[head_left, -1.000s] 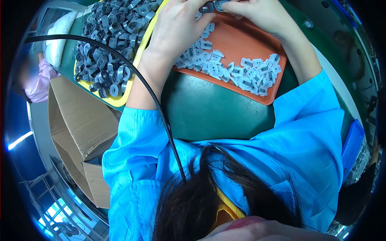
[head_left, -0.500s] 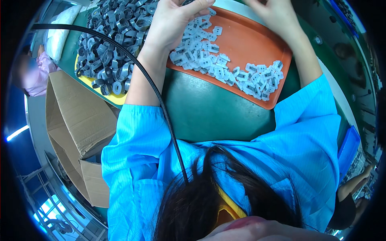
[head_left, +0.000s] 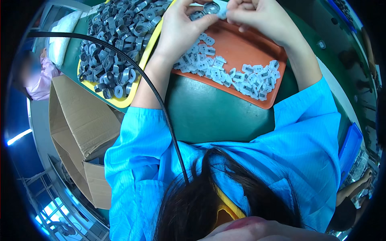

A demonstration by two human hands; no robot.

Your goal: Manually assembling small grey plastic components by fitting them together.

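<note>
Above the far side of the orange tray (head_left: 235, 42), my left hand (head_left: 183, 30) is closed around a grey round plastic part (head_left: 212, 7). A second grey round part (head_left: 196, 15) shows between its fingers. My right hand (head_left: 261, 19) is beside it, thumb and fingers pinched on a small translucent white clip (head_left: 222, 13) right against the grey part. Whether the two pieces touch I cannot tell. Many white clips (head_left: 251, 80) lie along the tray's near side. Left of my left forearm, a yellow tray (head_left: 150, 48) is heaped with grey ring-shaped parts (head_left: 114, 48).
An open cardboard box (head_left: 86, 120) stands left of the green table (head_left: 217, 114). A black cable (head_left: 155, 86) crosses over my left forearm. A white plastic bag (head_left: 62, 38) lies at the far left. A blue bin (head_left: 350, 150) is at the right. Other people are at both sides.
My hands have come together; the right moved left toward the left hand. Grey round parts now show in my left hand and a white clip in the right. The view has shifted slightly.
</note>
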